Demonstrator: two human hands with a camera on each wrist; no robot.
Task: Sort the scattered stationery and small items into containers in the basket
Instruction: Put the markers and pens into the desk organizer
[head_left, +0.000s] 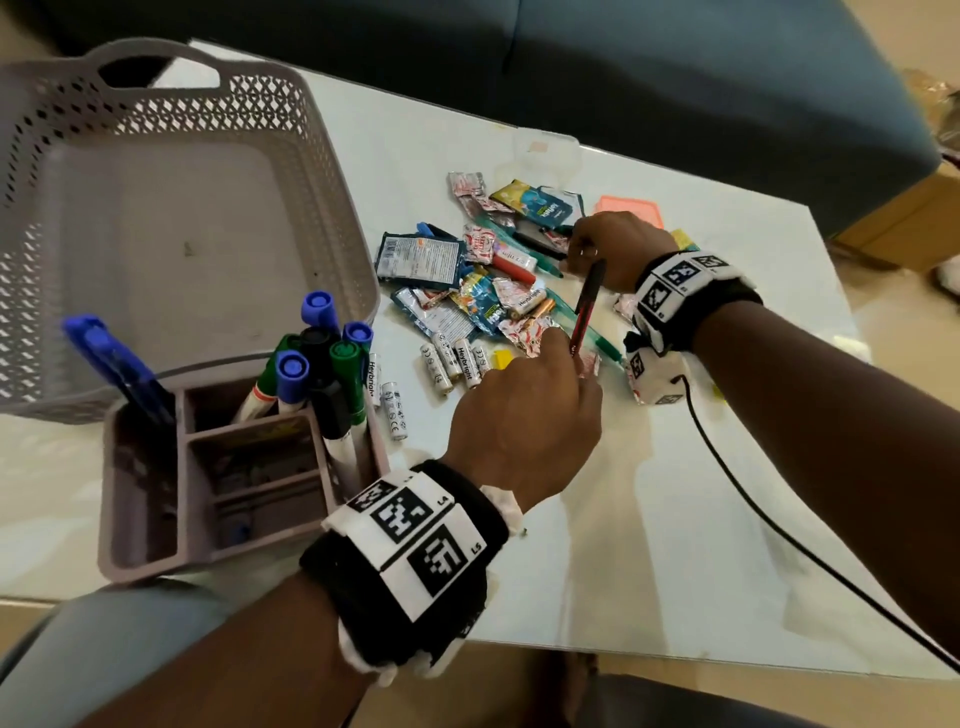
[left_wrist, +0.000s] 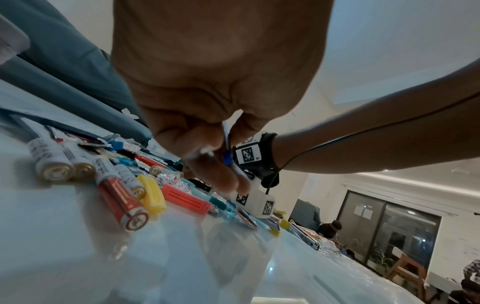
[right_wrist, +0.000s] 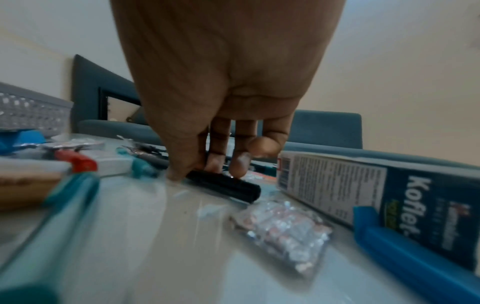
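Note:
My left hand (head_left: 563, 353) is over the pile's near edge, fingers curled round a red and black pen (head_left: 587, 306) that points up and away. In the left wrist view this hand (left_wrist: 221, 156) grips thin pens with a blue part showing. My right hand (head_left: 576, 254) reaches down into the far side of the pile. In the right wrist view its thumb and fingertips (right_wrist: 215, 164) pinch a black pen (right_wrist: 226, 185) lying on the table. The grey basket (head_left: 332, 171) stands at the left. A grey compartment organizer (head_left: 156, 551) in front of it holds markers (head_left: 332, 353) and blue pens (head_left: 114, 358).
White batteries (head_left: 452, 358), sachets (head_left: 421, 260), sweets and green pens lie scattered mid-table. An orange pad (head_left: 631, 210) lies behind my right hand. A Koflet box (right_wrist: 337, 185) and a blue clip (right_wrist: 415, 246) lie right of it. A black cable (head_left: 779, 530) crosses the table.

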